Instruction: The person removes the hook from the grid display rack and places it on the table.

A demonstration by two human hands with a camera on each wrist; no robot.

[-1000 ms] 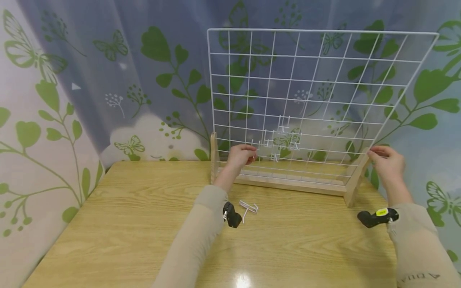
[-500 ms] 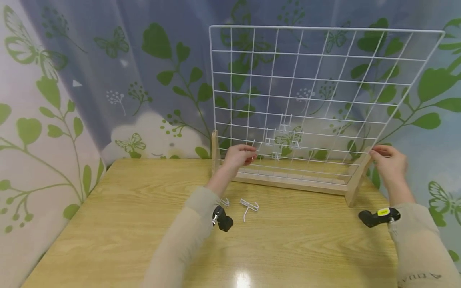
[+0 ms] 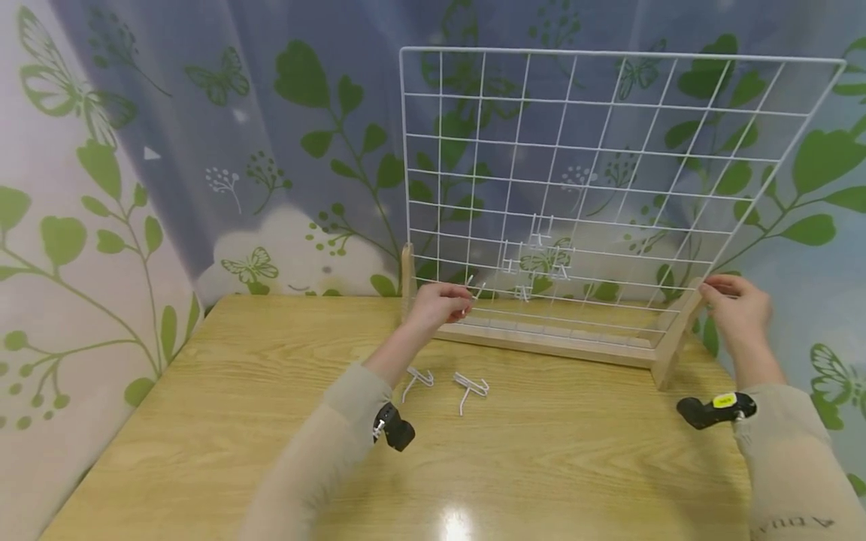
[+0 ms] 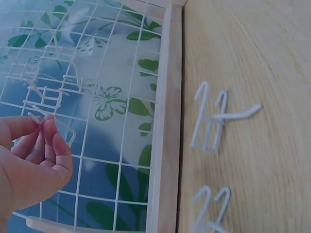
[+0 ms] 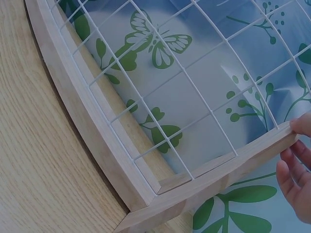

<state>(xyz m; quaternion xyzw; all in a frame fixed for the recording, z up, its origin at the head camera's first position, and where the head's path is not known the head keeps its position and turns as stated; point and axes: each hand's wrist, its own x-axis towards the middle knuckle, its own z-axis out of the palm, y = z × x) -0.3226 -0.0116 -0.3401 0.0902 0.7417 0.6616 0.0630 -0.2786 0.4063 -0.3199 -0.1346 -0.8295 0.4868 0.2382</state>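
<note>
Wooden table (image 3: 203,421) supports the wire grid (image 3: 595,165) in its wooden stand (image 3: 541,346). Your left hand (image 3: 438,304), arm extended forward, pinches a white hook (image 4: 54,127) just before the grid's lower wires. Your right hand (image 3: 739,306) grips the stand's right upright. Two hooks (image 3: 446,383) lie on the table.

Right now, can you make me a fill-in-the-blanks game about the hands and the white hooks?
The left hand pinches a white ___ by the wire grid.
Loose hooks lying on the wooden table: ___.
The right hand holds the grid's ___ stand.

Missing words: hook; two; wooden
</note>
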